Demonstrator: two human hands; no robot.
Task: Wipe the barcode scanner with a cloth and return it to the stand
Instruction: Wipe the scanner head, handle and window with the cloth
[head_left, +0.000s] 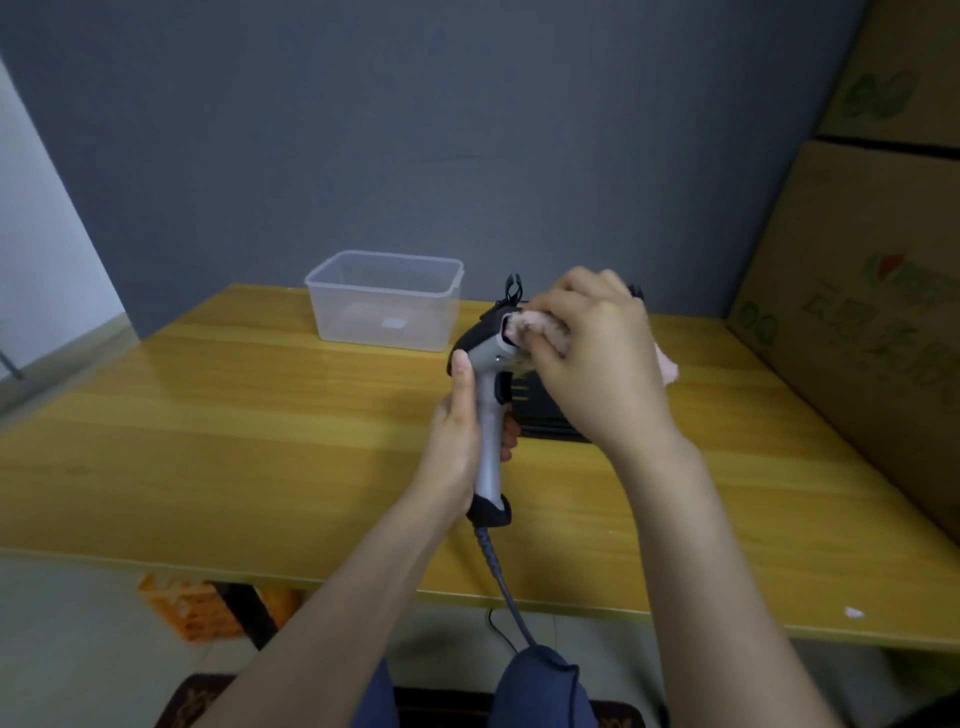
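I hold a grey and black barcode scanner (490, 410) upright above the yellow table (260, 441). My left hand (457, 441) is wrapped around its grey handle. My right hand (597, 358) presses a pink fluffy cloth (537, 327) against the scanner's head, and a loose end of the cloth hangs out past my wrist. The scanner's grey cable (498, 577) runs down over the table's front edge. The black stand (540, 415) sits on the table just behind the scanner, mostly hidden by my hands; its clip top (513, 287) pokes up above the scanner.
A clear plastic tub (384, 299) stands at the back of the table, left of the stand. Large cardboard boxes (872, 291) are stacked along the table's right side. A grey wall runs behind. An orange crate (192, 608) lies on the floor under the table.
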